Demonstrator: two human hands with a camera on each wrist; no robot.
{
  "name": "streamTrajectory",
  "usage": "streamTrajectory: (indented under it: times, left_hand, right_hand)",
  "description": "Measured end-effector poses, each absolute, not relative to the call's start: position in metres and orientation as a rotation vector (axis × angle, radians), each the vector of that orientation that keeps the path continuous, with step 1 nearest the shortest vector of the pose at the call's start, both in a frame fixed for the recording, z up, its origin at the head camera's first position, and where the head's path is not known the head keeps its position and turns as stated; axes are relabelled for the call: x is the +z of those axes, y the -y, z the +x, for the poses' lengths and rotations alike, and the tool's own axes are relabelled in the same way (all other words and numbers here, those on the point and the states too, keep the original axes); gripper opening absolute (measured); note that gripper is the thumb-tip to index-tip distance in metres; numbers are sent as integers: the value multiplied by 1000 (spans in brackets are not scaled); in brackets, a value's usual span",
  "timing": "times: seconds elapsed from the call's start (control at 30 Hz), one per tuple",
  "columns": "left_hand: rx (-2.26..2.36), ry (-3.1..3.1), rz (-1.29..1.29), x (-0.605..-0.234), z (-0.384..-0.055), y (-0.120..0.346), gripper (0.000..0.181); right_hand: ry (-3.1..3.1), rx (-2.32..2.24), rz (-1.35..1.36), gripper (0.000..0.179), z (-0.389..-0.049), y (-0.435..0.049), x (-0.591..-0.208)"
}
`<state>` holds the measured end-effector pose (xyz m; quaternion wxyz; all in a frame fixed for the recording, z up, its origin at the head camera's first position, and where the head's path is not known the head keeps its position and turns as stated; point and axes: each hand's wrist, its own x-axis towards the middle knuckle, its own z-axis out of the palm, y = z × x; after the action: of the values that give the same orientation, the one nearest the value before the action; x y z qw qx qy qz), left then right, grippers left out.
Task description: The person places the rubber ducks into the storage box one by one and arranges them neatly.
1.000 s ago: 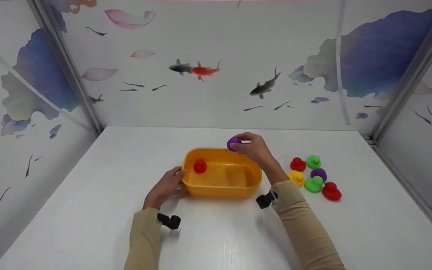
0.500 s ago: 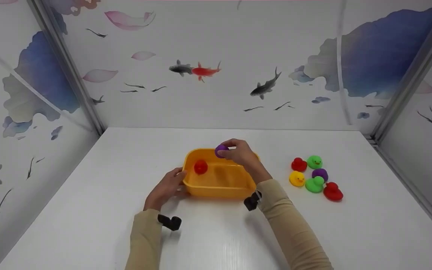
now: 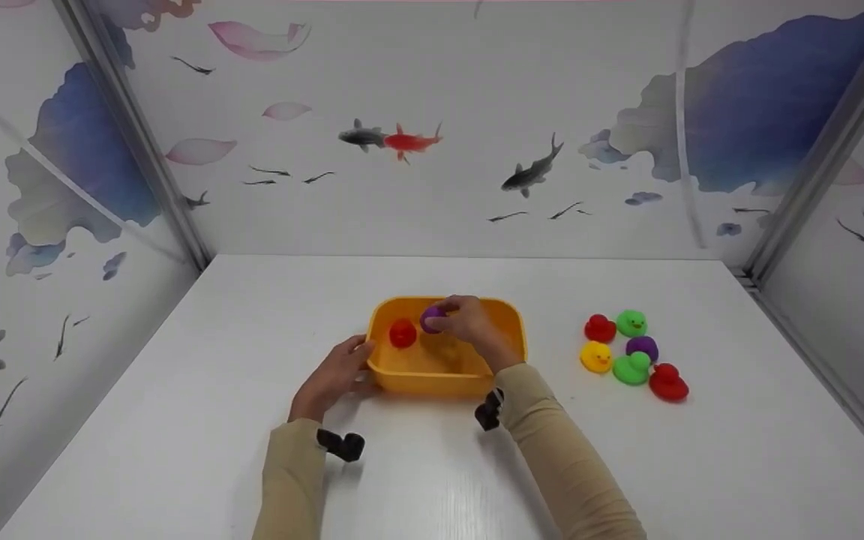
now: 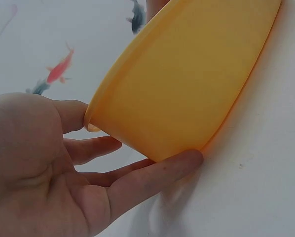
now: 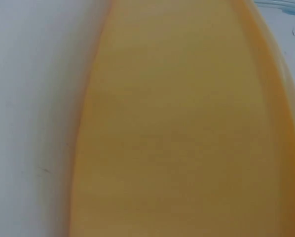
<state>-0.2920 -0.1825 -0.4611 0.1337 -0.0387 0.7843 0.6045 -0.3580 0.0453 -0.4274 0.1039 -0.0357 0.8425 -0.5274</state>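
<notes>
A yellow plastic basin (image 3: 447, 384) stands on the white table. My left hand (image 3: 333, 375) holds its left end; in the left wrist view one digit of that hand (image 4: 44, 158) hooks the rim while other fingers lie along the outer wall. My right hand (image 3: 469, 324) pinches a purple rubber duck (image 3: 430, 320) inside the basin's outline, and the fingers cover part of it. Just left of it sits a red rubber duck (image 3: 403, 334) on the basin floor. The right wrist view shows the basin's outer wall (image 5: 182, 123), with the right hand out of sight.
Right of the basin several more rubber ducks lie grouped: red (image 3: 600, 328), green (image 3: 631, 324), yellow (image 3: 596, 357), a purple one (image 3: 642, 348) partly hidden, another green (image 3: 631, 369) and another red (image 3: 668, 383). White panels printed with fish (image 3: 411, 139) enclose the table.
My right hand has carried the purple duck left and down, from above the basin's back rim to beside the red duck. The left hand stays on the basin.
</notes>
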Motion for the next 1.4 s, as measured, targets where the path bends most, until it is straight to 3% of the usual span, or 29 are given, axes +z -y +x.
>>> streamTrajectory:
  times: [0.67,1.07,1.4]
  left_hand:
    - [1741,-2309,-100,-463,-292,182,52]
    - [1722,-2304,-79,-462,-291,182,61]
    - [1764,-2265,-94,-462,-292,183,52]
  right_hand:
    - [-2468,-1482,-24,27,-360,-34,-436]
    - [-2428,-1495,45,28,-361,-32,-436]
    - [-2517,-1362,-105,33,-359,-42,-429]
